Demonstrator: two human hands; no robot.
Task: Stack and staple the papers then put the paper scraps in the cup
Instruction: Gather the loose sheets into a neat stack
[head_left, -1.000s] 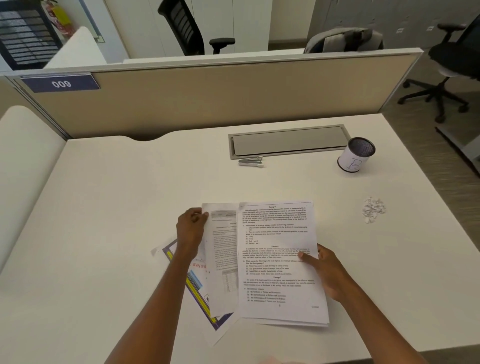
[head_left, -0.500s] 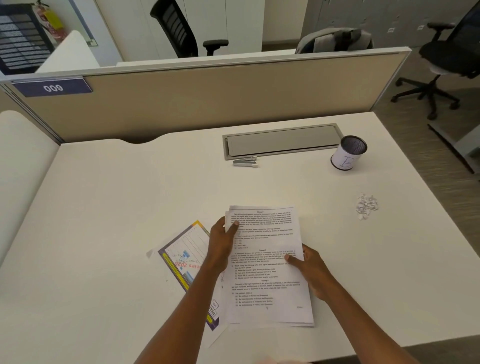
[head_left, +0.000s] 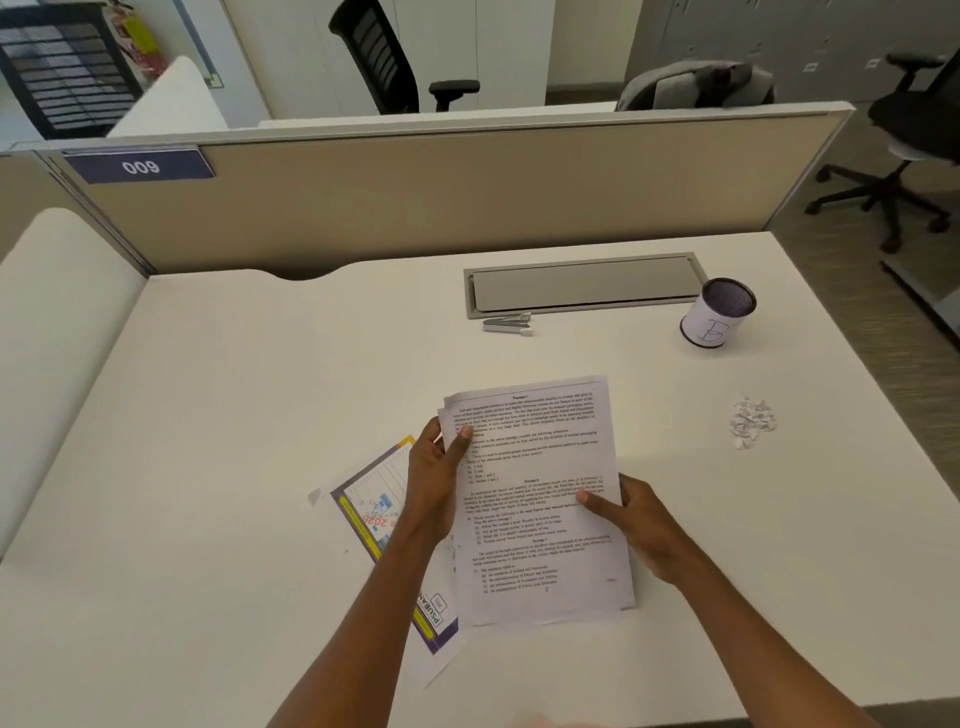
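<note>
Sheets that lay spread side by side a second ago are now squared into one stack of printed papers (head_left: 540, 499). The left hand (head_left: 434, 478) has shifted to the stack's upper left edge and grips it, thumb on top. The right hand (head_left: 634, 525) pinches the right edge, thumb across the text. A colourful flyer (head_left: 379, 499) lies on the white desk (head_left: 260, 415), partly under the stack. Farther back, the stapler (head_left: 508, 323) lies just in front of the grey cable hatch (head_left: 582, 283). The mesh cup (head_left: 717, 317) marked B stands to its right, and the paper scraps (head_left: 752, 422) are heaped nearer, apart from the cup.
</note>
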